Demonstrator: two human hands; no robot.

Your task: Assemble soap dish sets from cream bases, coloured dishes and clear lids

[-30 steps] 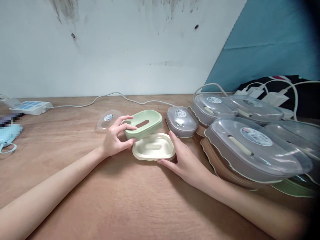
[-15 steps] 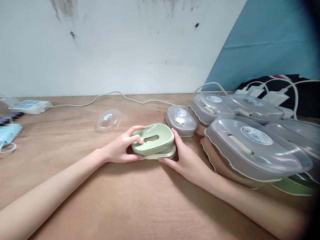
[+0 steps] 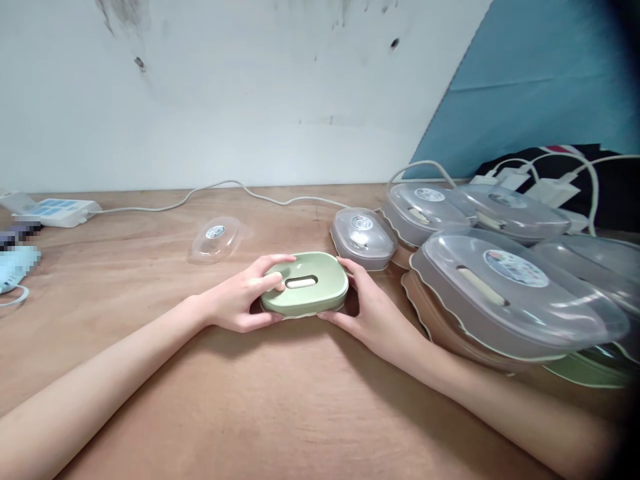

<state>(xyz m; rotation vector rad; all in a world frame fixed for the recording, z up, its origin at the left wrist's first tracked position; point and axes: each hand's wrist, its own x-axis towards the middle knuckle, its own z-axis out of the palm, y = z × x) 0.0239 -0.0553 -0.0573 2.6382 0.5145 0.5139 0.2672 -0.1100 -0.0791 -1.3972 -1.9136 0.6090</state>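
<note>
Green oval slotted plastic dish (image 3: 327, 285) sits over cream oval plastic base (image 3: 301, 283); left hand (image 3: 243, 295) grips dish's left end, right hand (image 3: 374, 310) its right end.

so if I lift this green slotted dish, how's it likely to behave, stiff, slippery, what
The green slotted dish will probably feel stiff: its molded rim shows no bending beside the left hand. Its glossy surface may be somewhat slippery. It could lift away from the cream base showing through its slot, though whether they're locked together isn't visible.
</note>
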